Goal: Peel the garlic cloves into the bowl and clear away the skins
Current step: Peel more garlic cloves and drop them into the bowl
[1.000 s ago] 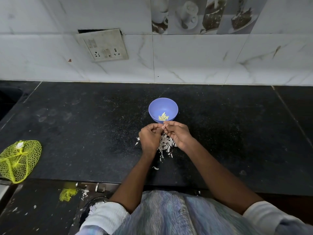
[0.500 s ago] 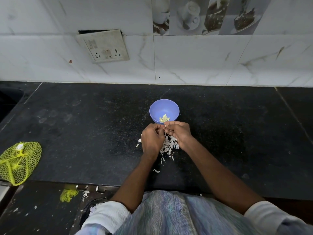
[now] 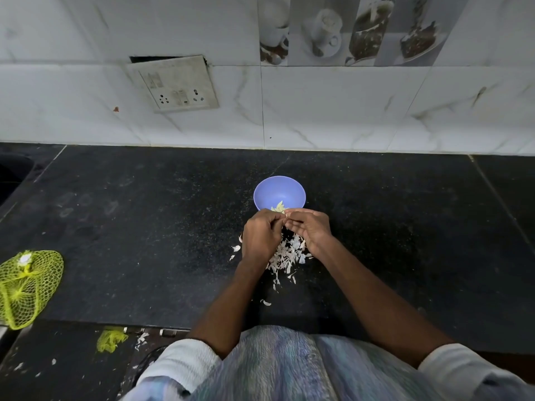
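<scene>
At the far left edge a yellow mesh bag [image 3: 27,286] is lying flat on the black tabletop [image 3: 405,227], with a small white lump showing at its upper end. Below the tabletop's front edge, a scrap of yellow netting [image 3: 111,340] and some white flakes are lying on a lower dark surface. On the tiled wall behind, a switch plate [image 3: 176,83] is hanging tilted out of its opening.

Near the middle, the left hand [image 3: 260,237] is curling its fingers [image 3: 270,222] inward toward the right hand, knuckles up; whatever it is gripping is hidden inside the curl, so the garlic clove itself cannot be made out. The lilac bowl [image 3: 279,188] is standing just beyond both hands, its near rim partly covered by them, and pale yellowish peeled cloves [image 3: 278,207] are lying in its bottom. The right hand [image 3: 311,228] is meeting the left at the fingertips, its thumb and forefinger pinching together on something too small to tell. Under and between the wrists, a heap of white papery skins [image 3: 289,253] is spreading over the tabletop, with loose bits trailing toward the person and a few to the left of the left hand. The forearms are covering part of the heap.
</scene>
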